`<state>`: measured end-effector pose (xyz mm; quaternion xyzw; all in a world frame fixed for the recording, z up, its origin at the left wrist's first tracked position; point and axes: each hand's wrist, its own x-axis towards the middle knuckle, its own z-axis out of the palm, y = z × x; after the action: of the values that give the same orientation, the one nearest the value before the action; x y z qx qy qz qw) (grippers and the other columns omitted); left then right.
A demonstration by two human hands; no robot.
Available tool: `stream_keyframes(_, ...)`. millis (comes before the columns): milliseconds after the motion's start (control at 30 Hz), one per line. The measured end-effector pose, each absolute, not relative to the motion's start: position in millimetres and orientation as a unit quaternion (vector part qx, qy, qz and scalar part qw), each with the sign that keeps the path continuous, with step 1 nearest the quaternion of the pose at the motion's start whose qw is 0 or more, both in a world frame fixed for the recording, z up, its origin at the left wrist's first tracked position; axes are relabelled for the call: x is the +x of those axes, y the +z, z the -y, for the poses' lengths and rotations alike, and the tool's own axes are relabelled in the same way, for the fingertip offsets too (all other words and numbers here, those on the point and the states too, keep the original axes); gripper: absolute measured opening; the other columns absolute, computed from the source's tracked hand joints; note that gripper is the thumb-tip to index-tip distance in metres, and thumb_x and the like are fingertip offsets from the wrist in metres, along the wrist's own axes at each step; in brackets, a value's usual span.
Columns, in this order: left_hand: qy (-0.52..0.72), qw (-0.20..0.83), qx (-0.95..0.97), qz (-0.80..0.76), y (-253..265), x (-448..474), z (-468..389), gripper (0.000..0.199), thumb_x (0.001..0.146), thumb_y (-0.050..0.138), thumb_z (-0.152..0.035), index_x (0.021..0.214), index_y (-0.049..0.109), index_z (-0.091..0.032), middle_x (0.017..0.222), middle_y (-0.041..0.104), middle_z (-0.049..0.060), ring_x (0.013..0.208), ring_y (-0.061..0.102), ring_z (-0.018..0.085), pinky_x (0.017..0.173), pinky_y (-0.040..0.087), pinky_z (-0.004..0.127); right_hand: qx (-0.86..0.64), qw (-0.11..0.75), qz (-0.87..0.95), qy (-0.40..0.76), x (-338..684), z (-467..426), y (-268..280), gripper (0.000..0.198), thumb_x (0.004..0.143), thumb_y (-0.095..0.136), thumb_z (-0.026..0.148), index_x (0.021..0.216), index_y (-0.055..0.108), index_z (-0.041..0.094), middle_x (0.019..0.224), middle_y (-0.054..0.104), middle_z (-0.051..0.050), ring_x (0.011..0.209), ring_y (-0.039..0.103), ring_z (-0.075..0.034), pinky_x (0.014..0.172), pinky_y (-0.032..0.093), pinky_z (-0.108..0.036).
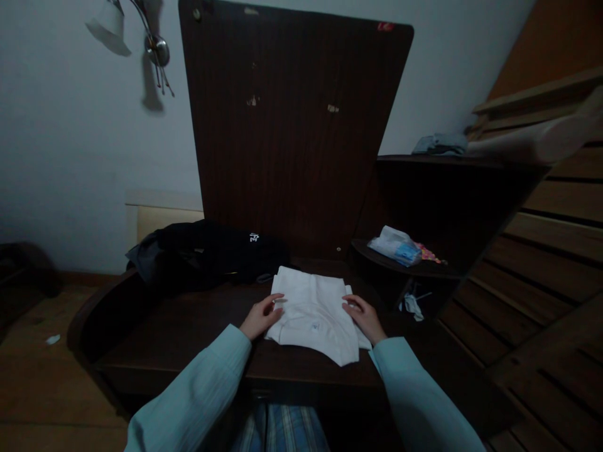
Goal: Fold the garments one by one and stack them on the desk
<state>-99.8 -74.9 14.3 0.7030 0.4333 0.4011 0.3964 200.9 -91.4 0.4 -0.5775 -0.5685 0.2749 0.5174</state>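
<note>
Cloth, white & folded, lies on dark desk betw. L hand and R hand, w/ no clear long axis. Fingers of both half-curled, partly spread, at opp. edges; neither's nearer; can't tell if fabric's pinched.

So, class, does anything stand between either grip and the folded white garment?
Nothing visible does: the left grip and right grip meet the folded white garment at its opposite sides. The dark clothing lies beyond it, not between.
</note>
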Motion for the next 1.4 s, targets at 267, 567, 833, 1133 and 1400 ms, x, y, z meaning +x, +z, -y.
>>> stream_keyframes(267, 0.346, 0.517, 0.672, -0.401, 12.4, -102.0, 71.5, 0.047, 0.061, 0.065, -0.040, 0.101, 0.063, -0.015, 0.085, 0.063, 0.005, 0.067, 0.051, 0.014, 0.060, 0.039, 0.024, -0.547, 0.440, 0.606, 0.374, 198.9, 96.9, 9.5, 0.036, 0.052, 0.067, 0.043, 0.076, 0.067, 0.017, 0.071, 0.064, -0.002, 0.059, 0.054, -0.014, 0.052, 0.041, -0.024)
stream_keyframes(567, 0.353, 0.556, 0.650, -0.379, 21.2, -101.0, 75.1, 0.051, 0.055, 0.071, -0.041, 0.098, 0.062, -0.016, 0.090, 0.061, 0.005, 0.072, 0.053, 0.014, 0.060, 0.041, 0.023, -0.475, 0.476, 0.553, 0.491, 197.2, 101.1, 16.4, 0.060, 0.041, 0.076, 0.031, 0.098, 0.057, 0.022, 0.092, 0.063, -0.003, 0.086, 0.058, -0.020, 0.077, 0.045, -0.033)
stream_keyframes(833, 0.245, 0.667, 0.610, -0.350, 25.0, -103.9, 80.6, 0.056, 0.056, 0.071, -0.043, 0.104, 0.057, -0.019, 0.067, 0.059, -0.001, 0.050, 0.050, 0.009, 0.049, 0.038, 0.021, -0.433, 0.404, 0.534, 0.604, 201.3, 109.6, 27.4, 0.058, 0.043, 0.075, 0.022, 0.099, 0.058, 0.021, 0.094, 0.065, -0.003, 0.088, 0.059, -0.021, 0.081, 0.043, -0.035)
stream_keyframes(1133, 0.240, 0.727, 0.568, -0.302, 22.0, -103.4, 80.8, 0.052, 0.055, 0.074, -0.034, 0.103, 0.059, -0.019, 0.088, 0.063, 0.003, 0.071, 0.058, 0.012, 0.066, 0.042, 0.023, -0.461, 0.479, 0.490, 0.564, 204.2, 104.5, 22.5, 0.051, 0.049, 0.073, 0.024, 0.098, 0.060, 0.022, 0.104, 0.062, -0.004, 0.096, 0.057, -0.021, 0.085, 0.043, -0.036)
stream_keyframes(1400, 0.220, 0.705, 0.609, -0.289, 22.6, -105.1, 79.5, 0.059, 0.054, 0.075, -0.033, 0.108, 0.057, -0.020, 0.088, 0.063, 0.002, 0.070, 0.056, 0.011, 0.061, 0.041, 0.020, -0.480, 0.530, 0.505, 0.484, 209.9, 94.0, 10.0, 0.056, 0.049, 0.074, 0.030, 0.102, 0.060, 0.020, 0.111, 0.060, -0.007, 0.101, 0.054, -0.023, 0.090, 0.039, -0.038)
